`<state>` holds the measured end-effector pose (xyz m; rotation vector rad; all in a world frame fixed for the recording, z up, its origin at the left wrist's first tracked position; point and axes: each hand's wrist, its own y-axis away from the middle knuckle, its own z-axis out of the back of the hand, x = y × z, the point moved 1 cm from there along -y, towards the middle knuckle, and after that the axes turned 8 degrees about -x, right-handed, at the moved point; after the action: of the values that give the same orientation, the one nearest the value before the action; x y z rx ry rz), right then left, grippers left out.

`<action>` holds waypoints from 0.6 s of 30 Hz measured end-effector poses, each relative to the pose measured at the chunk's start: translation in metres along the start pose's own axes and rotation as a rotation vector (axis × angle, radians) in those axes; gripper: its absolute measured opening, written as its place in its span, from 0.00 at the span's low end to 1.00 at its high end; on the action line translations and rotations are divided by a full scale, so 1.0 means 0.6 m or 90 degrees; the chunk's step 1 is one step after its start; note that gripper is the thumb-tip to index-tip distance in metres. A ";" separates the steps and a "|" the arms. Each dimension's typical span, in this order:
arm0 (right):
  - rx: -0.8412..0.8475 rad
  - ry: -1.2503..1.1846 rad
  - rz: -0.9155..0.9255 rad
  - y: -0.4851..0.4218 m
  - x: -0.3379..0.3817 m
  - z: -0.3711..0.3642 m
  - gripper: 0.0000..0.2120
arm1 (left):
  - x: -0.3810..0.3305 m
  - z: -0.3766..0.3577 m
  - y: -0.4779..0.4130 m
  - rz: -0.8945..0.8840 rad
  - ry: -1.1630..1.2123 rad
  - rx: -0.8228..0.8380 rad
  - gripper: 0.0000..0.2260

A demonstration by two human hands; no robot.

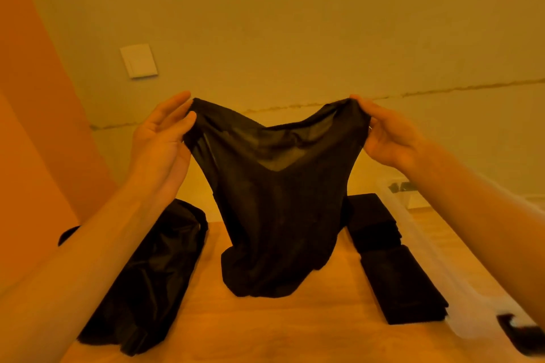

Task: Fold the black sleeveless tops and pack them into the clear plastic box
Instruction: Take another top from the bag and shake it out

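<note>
left hand: your left hand [160, 132] pinched one shoulder of the black sleeveless top [274, 200] between thumb and fingertips, palm turned toward you.
right hand: your right hand [389, 138] gripped the other shoulder; its fingertips sat behind the fabric, out of sight.
top: it hung spread between your hands, its hem crumpled on the wooden table [280, 330].
loose heap: a loose heap [153, 268] of black cloth lay on the table's left side, partly under your left forearm; you couldn't count the pieces.
folded stacks: two folded stacks [401, 289] lay right of the hanging top, the far one partly hidden behind it.
box: the clear plastic box [413, 230] stood just right of the stacks; your right arm covered most of it, and its contents were unreadable.
</note>
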<state>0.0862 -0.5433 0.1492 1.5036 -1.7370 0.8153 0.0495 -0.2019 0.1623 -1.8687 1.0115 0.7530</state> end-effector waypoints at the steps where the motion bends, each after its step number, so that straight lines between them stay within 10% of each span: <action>1: 0.008 0.013 0.013 0.004 0.008 -0.005 0.06 | -0.008 -0.003 -0.001 -0.003 0.003 0.000 0.15; 9: 0.062 0.080 0.123 0.024 0.073 -0.041 0.11 | -0.033 -0.010 -0.004 0.031 -0.224 -0.062 0.05; 13: 0.099 0.094 0.161 0.031 0.101 -0.061 0.13 | -0.002 0.000 0.013 0.302 -0.522 0.023 0.09; 18: 0.117 0.131 0.176 0.040 0.114 -0.085 0.15 | 0.015 0.012 0.042 0.565 -0.482 0.185 0.17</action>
<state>0.0613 -0.5365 0.2342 1.2557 -1.7734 1.2553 0.0313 -0.2062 0.1416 -0.6909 1.3085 1.5628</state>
